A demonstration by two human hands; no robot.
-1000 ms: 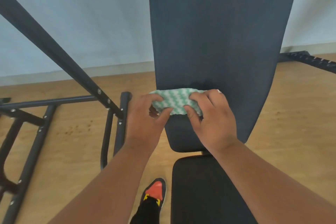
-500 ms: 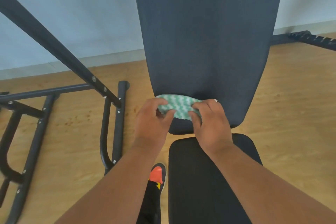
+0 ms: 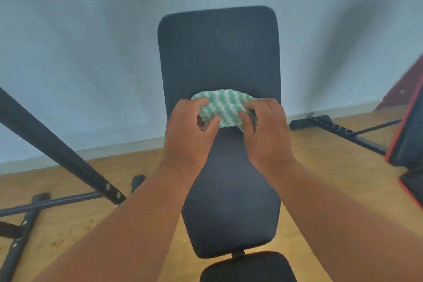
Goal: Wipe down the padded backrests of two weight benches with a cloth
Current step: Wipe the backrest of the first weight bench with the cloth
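Observation:
A dark padded backrest [image 3: 219, 52] of a weight bench stands inclined in front of me, its whole length in view. A green-and-white patterned cloth [image 3: 223, 106] lies bunched against its middle. My left hand [image 3: 190, 130] grips the cloth's left side with curled fingers and thumb. My right hand [image 3: 265, 130] grips the right side the same way. Below the backrest the bench's black seat pad [image 3: 247, 268] shows at the bottom edge. A second bench with red-trimmed black pads [image 3: 409, 139] stands at the far right, partly cut off.
A black metal frame with a slanted bar [image 3: 57, 151] and floor rails [image 3: 27, 224] stands to the left on the wooden floor. A black toothed rail [image 3: 329, 126] lies on the floor at the right. A pale wall rises behind.
Both hands have slid the cloth up from the backrest's lower end to its middle. The view has tilted up, so the backrest's top and the red-trimmed bench have come into view.

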